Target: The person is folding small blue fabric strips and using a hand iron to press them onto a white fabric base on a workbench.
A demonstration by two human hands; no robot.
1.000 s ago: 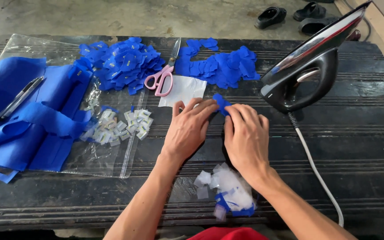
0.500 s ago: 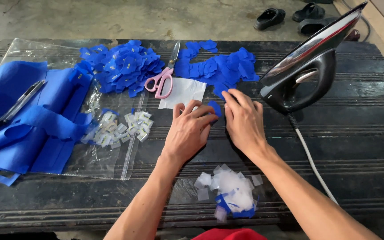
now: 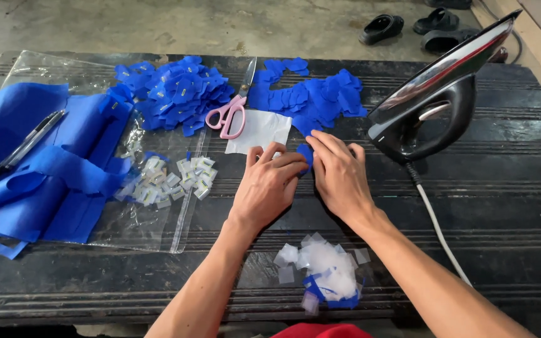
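Both our hands lie palm down, side by side on the dark ridged table (image 3: 508, 206), fingers bent and pinching one small blue fabric piece (image 3: 306, 153) between them. Our left hand (image 3: 267, 188) presses its fingertips to the piece's left edge; our right hand (image 3: 339, 175) covers its right side. Half a second ago the hands sat a little farther apart and the piece showed more plainly; now they have closed in over it, so we judge the pressing or folding of this piece to be under way.

Just beyond our fingertips lies a white sheet (image 3: 259, 130), with pink-handled scissors (image 3: 233, 112) past it and a heap of blue cut pieces (image 3: 320, 97) beside them. To the right of our right hand a black iron (image 3: 436, 103) stands on its heel, its white cord (image 3: 436, 225) trailing back alongside our forearm. Left of our left hand, small white labels (image 3: 180, 178) rest on a clear plastic bag (image 3: 151, 219), and farther left are blue fabric strips (image 3: 51, 169) with a black pen (image 3: 27, 143). Between our forearms sits a pile of white scraps (image 3: 324, 269).
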